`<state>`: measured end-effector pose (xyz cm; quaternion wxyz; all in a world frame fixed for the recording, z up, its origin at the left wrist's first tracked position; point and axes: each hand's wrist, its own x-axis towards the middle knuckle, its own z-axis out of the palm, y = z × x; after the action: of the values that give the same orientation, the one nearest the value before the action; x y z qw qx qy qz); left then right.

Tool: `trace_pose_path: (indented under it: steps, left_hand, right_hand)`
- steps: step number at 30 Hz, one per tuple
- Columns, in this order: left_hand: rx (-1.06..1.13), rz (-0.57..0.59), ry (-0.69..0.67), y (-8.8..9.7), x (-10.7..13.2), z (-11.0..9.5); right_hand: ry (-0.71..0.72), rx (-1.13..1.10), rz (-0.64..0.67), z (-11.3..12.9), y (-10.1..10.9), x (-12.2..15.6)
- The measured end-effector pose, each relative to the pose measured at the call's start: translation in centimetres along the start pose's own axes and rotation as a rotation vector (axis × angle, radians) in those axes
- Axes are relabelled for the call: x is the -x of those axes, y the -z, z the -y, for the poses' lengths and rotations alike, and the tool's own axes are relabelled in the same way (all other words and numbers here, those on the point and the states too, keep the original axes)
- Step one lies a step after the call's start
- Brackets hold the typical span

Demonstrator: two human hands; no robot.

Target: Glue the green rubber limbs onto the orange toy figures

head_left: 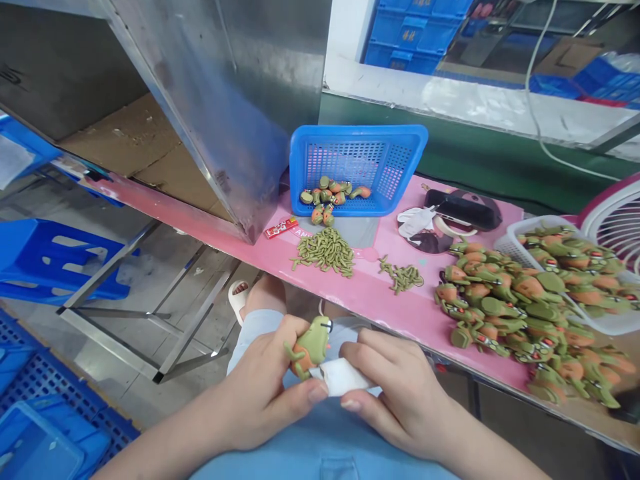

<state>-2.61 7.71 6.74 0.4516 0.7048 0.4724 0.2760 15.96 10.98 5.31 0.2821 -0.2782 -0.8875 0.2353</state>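
Observation:
Low in the middle of the head view, my left hand (pixel 263 380) is closed around a small green and orange frog figurine (pixel 315 343). My right hand (pixel 405 383) grips a small white bottle (pixel 349 378), whose narrow end points at the figurine's lower side. Whether that end touches the figurine I cannot tell. Both hands are over my lap, in front of the table edge. On the pink tabletop (pixel 280 257) lie a pile of small green curved pieces (pixel 327 252) and a smaller pile of similar pieces (pixel 403 277).
A tilted blue basket (pixel 400 170) contains several figurines. At right, many frog figurines (pixel 505 300) are heaped beside a filled white basket (pixel 515 233) and a fan (pixel 617 217). A black object (pixel 463 208) and red packet (pixel 281 228) lie on the table. A metal panel (pixel 270 100) rises left.

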Motion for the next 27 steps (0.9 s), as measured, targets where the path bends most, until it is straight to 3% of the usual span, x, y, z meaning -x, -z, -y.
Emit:
trace_pose_path:
  steps: [11, 23, 27]
  left_hand:
    - [0.027, 0.038, 0.009, 0.01, 0.11, 0.22]
    - [0.023, 0.098, 0.112, 0.08, -0.11, -0.61]
    - [0.031, 0.088, 0.115, 0.05, -0.13, -0.51]
  right_hand:
    - [-0.048, -0.201, 0.135, -0.51, 0.05, 0.34]
    - [0.006, 0.069, -0.031, 0.08, 0.29, 0.56]
    - [-0.012, -0.031, -0.003, -0.10, 0.29, 0.57]
